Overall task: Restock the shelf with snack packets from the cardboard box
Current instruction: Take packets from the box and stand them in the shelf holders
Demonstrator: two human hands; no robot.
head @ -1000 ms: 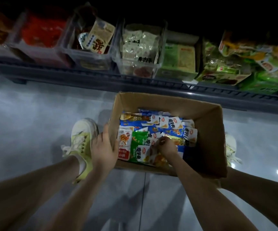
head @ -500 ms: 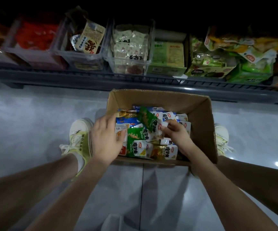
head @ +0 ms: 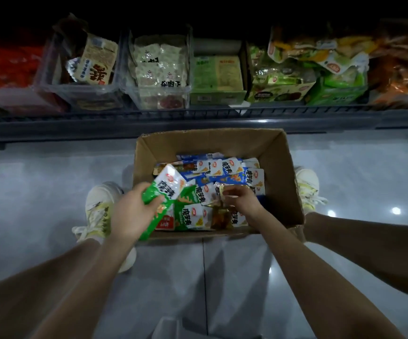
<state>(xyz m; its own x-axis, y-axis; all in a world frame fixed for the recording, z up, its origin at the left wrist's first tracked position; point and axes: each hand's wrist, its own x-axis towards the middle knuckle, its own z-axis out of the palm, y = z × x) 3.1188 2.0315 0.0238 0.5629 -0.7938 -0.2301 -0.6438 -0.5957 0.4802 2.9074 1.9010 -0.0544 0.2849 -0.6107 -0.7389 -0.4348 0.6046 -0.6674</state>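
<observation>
An open cardboard box (head: 278, 167) stands on the floor between my feet, holding several blue, green and yellow snack packets (head: 225, 172). My left hand (head: 132, 214) grips a green and white packet (head: 162, 194) at the box's left edge, lifted above the pile. My right hand (head: 243, 200) is inside the box near its middle and pinches a small yellowish packet (head: 223, 189). The dark shelf (head: 198, 118) runs across just beyond the box.
On the shelf sit clear bins with red packs (head: 10, 67), a beige pack (head: 95, 62) and pale green packs (head: 161, 67), then green cartons (head: 217, 74) and loose bags (head: 320, 57) to the right. My shoes (head: 100, 206) flank the box on glossy grey tiles.
My left hand has left the box's rim and taken hold of a green packet, lifting it. My right hand has shifted within the box and now pinches a yellowish packet.
</observation>
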